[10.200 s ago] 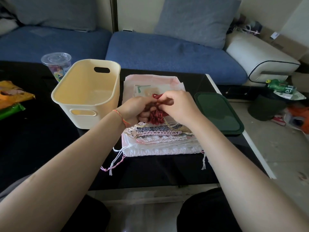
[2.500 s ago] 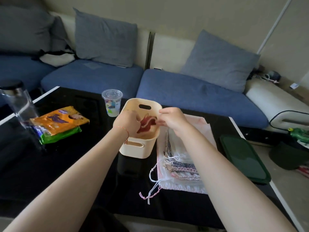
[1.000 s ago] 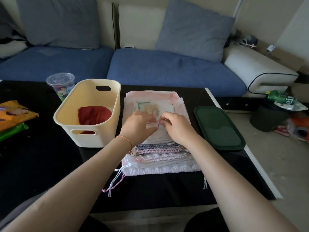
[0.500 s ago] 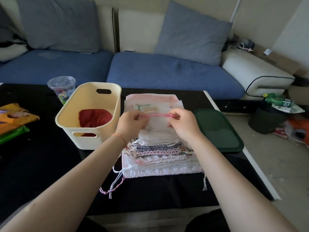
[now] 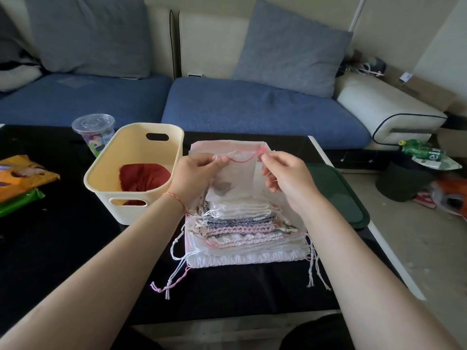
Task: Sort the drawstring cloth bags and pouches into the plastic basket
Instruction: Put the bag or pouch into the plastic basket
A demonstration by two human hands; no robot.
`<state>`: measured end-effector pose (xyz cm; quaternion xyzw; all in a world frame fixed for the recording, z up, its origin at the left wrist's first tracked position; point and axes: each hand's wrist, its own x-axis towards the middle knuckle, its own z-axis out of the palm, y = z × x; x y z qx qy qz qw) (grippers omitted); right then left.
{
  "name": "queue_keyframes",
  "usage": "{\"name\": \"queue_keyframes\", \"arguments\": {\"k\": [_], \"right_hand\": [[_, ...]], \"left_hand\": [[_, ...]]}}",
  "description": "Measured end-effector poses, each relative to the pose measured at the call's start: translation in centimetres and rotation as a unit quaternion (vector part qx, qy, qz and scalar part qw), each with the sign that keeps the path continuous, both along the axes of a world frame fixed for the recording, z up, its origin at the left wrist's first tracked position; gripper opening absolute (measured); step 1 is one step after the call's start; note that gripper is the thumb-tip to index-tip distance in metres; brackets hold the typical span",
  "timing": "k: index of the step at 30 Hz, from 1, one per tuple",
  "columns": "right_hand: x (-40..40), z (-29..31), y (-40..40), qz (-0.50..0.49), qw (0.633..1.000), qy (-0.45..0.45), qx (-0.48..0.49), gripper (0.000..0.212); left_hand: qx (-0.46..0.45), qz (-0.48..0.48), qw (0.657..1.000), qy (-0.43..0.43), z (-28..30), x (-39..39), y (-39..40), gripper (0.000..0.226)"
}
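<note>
Above the stack of cloth bags [image 5: 240,223] on the black table [image 5: 63,248], I hold a sheer white pouch [image 5: 235,178] up by its top edge. My left hand [image 5: 195,176] pinches the left corner between thumb and fingertips; my right hand [image 5: 285,175] pinches the right corner the same way. A pink drawstring [image 5: 249,156] sags between the two pinches. The pouch hangs upright, its lower end near the top of the stack. Left of the stack, just beside it, stands a cream plastic basket [image 5: 101,190] with a red bag [image 5: 144,176] lying inside. A dark green lid [image 5: 338,193] lies flat to the right of the stack. Behind the basket stands a clear lidded cup [image 5: 92,127].
</note>
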<state>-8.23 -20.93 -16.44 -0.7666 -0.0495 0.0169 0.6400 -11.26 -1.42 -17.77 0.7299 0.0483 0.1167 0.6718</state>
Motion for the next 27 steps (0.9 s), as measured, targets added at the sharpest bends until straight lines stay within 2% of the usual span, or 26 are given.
{"name": "queue_keyframes", "arguments": {"k": [3, 6, 12, 16, 19, 23, 27], "right_hand": [[0.0, 0.1, 0.2, 0.01, 1.0, 0.009, 0.02, 0.011], [-0.3, 0.2, 0.5, 0.033, 0.998, 0.021, 0.041, 0.011], [-0.3, 0.7, 0.7, 0.027, 0.997, 0.019, 0.076, 0.04], [-0.5, 0.4, 0.7, 0.021, 0.999, -0.01, 0.023, 0.01], [-0.1, 0.2, 0.8, -0.004, 1.0, -0.014, 0.008, 0.012], [0.0, 0.3, 1.0, -0.009, 1.0, -0.026, -0.004, 0.011], [-0.2, 0.4, 1.4, -0.008, 0.999, -0.02, -0.024, 0.01]], "left_hand": [[0.053, -0.011, 0.998, -0.013, 0.0, 0.2, 0.3, 0.029], [0.065, -0.021, 0.997, -0.022, -0.1, 0.2, 0.1, 0.02], [0.072, -0.002, 0.997, -0.017, -0.2, 0.3, 0.0, 0.021], [0.104, 0.008, 0.994, -0.021, -0.6, 0.5, 0.2, 0.019], [0.157, 0.004, 0.987, -0.037, -1.1, 0.6, 0.3, 0.008], [0.242, 0.015, 0.968, -0.06, -2.0, 0.8, 0.4, 0.011], [0.287, 0.009, 0.955, -0.08, -1.8, 0.6, 0.1, 0.01]]}}
